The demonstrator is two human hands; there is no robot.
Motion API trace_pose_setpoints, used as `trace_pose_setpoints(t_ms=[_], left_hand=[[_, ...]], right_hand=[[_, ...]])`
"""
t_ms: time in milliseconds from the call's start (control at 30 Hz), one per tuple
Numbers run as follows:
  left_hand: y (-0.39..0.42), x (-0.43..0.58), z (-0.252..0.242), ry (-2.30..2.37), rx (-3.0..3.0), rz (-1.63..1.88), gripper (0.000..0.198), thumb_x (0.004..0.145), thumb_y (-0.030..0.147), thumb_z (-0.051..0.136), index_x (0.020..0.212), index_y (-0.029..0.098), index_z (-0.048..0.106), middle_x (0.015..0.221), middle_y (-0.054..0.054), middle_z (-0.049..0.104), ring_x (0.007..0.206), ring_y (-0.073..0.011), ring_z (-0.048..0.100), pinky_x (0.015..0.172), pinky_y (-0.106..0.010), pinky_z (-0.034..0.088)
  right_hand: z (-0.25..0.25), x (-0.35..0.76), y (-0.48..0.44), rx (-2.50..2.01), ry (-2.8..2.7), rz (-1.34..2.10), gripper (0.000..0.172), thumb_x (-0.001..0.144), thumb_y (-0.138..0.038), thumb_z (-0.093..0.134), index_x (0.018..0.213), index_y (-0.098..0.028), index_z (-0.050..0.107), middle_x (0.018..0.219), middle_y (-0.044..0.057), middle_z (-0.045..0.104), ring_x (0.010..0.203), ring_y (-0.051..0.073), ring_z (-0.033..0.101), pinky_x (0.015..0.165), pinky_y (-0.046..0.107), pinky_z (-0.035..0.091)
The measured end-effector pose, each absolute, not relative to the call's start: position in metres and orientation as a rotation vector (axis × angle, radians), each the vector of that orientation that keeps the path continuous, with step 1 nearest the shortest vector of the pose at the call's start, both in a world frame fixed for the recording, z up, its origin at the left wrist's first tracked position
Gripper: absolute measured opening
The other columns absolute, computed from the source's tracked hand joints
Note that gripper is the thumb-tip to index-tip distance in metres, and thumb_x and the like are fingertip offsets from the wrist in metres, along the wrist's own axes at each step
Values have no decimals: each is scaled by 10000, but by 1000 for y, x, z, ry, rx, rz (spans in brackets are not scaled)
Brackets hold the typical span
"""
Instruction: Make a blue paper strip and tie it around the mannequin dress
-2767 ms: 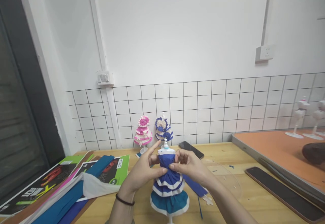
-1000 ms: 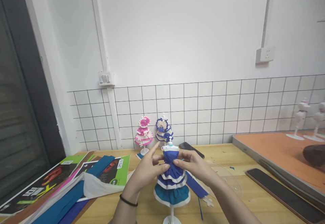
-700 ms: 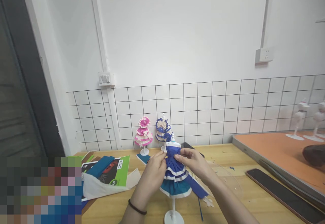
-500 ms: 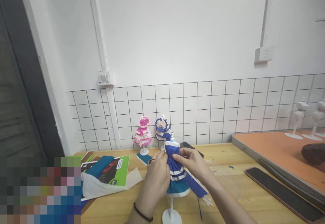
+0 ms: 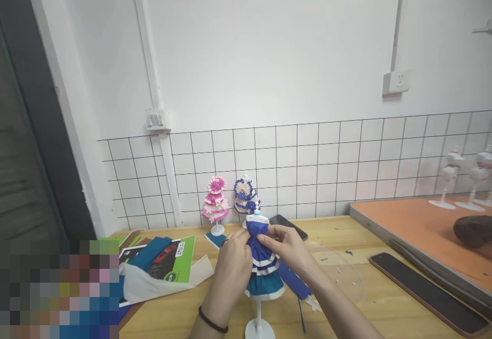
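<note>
A small white mannequin on a stand (image 5: pixel 260 329) stands upright at the front middle, wearing a paper dress (image 5: pixel 265 282) with a blue bodice, white-edged ruffles and a teal lower skirt. My left hand (image 5: pixel 235 252) presses in at the waist from the left, its fingers curled and their tips hidden behind the dress. From the other side, my right hand (image 5: pixel 286 241) pinches the waist, thumb on the front and fingers behind. A strip of blue paper (image 5: pixel 294 280) lies on the table under my right arm, with a white flower cutout (image 5: pixel 313 304) at its end.
Two mannequins stand behind, one in a pink dress (image 5: pixel 216 200), one in a blue and white dress (image 5: pixel 243 190). Paper sheets and a green-black packet (image 5: pixel 180 262) lie left. A phone (image 5: pixel 426 293) lies right, beside an orange raised surface (image 5: pixel 403 216) bearing bare white mannequins. Another dark phone (image 5: pixel 288 226) lies behind.
The view has shifted slightly, and the dress with both hands appears a little further left. Both hands keep their hold at the waist.
</note>
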State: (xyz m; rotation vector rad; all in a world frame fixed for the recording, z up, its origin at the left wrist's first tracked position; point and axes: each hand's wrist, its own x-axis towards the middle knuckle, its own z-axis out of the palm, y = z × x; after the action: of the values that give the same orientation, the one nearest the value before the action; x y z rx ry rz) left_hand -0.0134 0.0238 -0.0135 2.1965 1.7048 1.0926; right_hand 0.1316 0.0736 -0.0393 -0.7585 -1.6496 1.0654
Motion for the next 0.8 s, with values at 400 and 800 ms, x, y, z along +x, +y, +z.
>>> trace_pose_setpoints(t_ms=[400,800], left_hand=[[27,-17,-14,1543,1928,1185,297,793,225,401,961,164,638,978,-97,662,971,-242,561,826,-313,409],[33,-28,-16,1244,1659,1185,340,725,175,528,1048,114,619,1006,-96,671,877,-229,624,754,-325,488]], right_hand=[[-35,125,66,-871,-1678,804,288,742,-423,618,777,-145,683,789,68,690,772,231,607,689,315,465],[-16,134,52,-720,-1868,990,280,822,-367,522,905,-176,710,867,62,681,791,211,591,664,286,453]])
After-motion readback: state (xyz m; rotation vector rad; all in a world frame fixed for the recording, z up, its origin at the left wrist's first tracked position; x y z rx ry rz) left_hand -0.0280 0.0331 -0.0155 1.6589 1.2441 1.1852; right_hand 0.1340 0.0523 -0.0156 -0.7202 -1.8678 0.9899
